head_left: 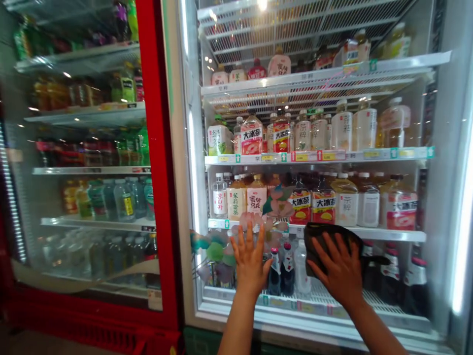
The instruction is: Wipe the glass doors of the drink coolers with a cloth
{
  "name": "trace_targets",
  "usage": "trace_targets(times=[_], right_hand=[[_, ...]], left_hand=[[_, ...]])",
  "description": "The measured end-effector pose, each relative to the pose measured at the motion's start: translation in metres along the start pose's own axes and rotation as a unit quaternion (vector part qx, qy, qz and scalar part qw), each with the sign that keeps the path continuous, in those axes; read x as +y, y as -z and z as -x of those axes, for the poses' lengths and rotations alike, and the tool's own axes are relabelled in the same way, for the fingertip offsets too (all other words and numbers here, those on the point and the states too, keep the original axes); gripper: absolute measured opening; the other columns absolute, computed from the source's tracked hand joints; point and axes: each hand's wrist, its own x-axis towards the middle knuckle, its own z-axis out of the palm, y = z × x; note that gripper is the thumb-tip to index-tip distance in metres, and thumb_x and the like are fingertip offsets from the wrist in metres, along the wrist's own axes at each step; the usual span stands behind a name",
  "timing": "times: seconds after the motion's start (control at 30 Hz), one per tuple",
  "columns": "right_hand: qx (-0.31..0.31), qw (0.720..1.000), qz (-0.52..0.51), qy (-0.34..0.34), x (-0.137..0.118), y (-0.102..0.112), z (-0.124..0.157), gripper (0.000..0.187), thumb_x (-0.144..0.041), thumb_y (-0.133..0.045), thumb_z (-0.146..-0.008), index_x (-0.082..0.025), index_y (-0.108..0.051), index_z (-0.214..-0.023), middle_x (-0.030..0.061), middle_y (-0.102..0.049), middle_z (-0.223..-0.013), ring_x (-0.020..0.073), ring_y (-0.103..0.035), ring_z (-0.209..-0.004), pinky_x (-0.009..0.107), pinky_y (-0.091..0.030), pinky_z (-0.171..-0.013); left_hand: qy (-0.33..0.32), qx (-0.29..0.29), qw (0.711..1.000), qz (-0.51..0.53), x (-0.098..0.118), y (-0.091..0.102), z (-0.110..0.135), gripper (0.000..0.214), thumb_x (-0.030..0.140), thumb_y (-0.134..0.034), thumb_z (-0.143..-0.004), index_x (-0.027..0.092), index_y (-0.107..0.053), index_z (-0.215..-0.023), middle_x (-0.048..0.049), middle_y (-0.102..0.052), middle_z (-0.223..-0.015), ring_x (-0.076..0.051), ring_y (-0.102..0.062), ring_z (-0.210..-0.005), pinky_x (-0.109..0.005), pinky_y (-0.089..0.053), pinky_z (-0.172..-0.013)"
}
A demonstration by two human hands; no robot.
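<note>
My left hand (250, 264) is open, fingers spread and palm forward, at the glass door of a lit drinks fridge, near a flower decal (279, 202). My right hand (339, 268) presses a dark cloth (314, 239) flat toward the same door, its fingers spread over it. A hemmed-looking edge curves round the cloth and a narrow end sticks out to the right. Behind the glass, dark bottles with pink caps (287, 271) stand on the bottom shelf between my hands.
Bottled teas (325, 202) fill shelves above my hands, with price labels along the shelf edges. A second fridge with a red frame (157, 148) stands at the left, holding rows of bottles. A bright light strip (464, 222) runs down the right side.
</note>
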Motion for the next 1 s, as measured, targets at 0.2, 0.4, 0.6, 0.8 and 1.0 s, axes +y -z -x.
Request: trace_targets(times=[0.2,0.4,0.6,0.8,1.0], right_hand=[[0.059,0.988,0.04,-0.14,-0.028,-0.011,-0.052,0.075,-0.044,-0.053,-0.097,-0.029,-0.016,-0.16,0.0145,-0.026,-0.164,0.0438,-0.02,-0.15,0.076,-0.022,-0.111],[-0.03,0.999,-0.004,0.04,-0.092,-0.016,-0.108,0.069,-0.054,-0.055,-0.094,-0.035,-0.031,-0.156,0.0077,-0.034,-0.162,0.0364,-0.025,-0.15,0.068,-0.01,-0.117],[-0.037,0.987,-0.032,0.156,-0.066,-0.009,-0.109,0.065,-0.055,-0.053,-0.095,-0.038,-0.034,-0.154,0.0035,-0.046,-0.155,0.0274,-0.036,-0.145,0.053,-0.011,-0.121],[-0.006,0.995,-0.009,0.1,-0.133,-0.028,-0.156,0.063,-0.05,-0.054,-0.096,-0.033,-0.038,-0.154,0.0083,-0.035,-0.161,0.0354,-0.026,-0.149,0.064,-0.009,-0.117],[-0.068,0.968,-0.036,0.241,-0.148,-0.024,-0.145,0.058,-0.052,-0.052,-0.096,-0.036,-0.043,-0.15,0.0022,-0.04,-0.159,0.0266,-0.03,-0.148,0.053,-0.01,-0.121]], left_hand=[[0.027,-0.011,1.0,-0.005,-0.022,0.007,0.004,0.11,0.039,-0.079,-0.077,0.031,-0.008,-0.16,-0.0117,-0.004,-0.169,-0.038,0.002,-0.154,-0.069,-0.017,-0.12],[0.066,0.024,0.997,-0.013,-0.044,0.009,0.008,0.117,0.037,-0.083,-0.072,0.028,-0.007,-0.16,-0.0128,-0.007,-0.169,-0.038,0.0,-0.154,-0.068,-0.018,-0.12],[0.072,0.033,0.997,-0.024,-0.069,0.013,0.014,0.118,0.038,-0.084,-0.07,0.029,-0.009,-0.16,-0.0123,-0.01,-0.169,-0.039,-0.002,-0.154,-0.069,-0.016,-0.12],[0.113,0.055,0.992,-0.034,-0.083,0.018,0.018,0.117,0.034,-0.084,-0.071,0.029,-0.008,-0.16,-0.0133,-0.007,-0.169,-0.04,-0.001,-0.154,-0.069,-0.016,-0.12],[0.137,0.059,0.987,-0.054,-0.099,0.028,0.023,0.118,0.036,-0.084,-0.07,0.026,-0.008,-0.16,-0.0154,-0.011,-0.168,-0.041,-0.001,-0.154,-0.069,-0.017,-0.119]])
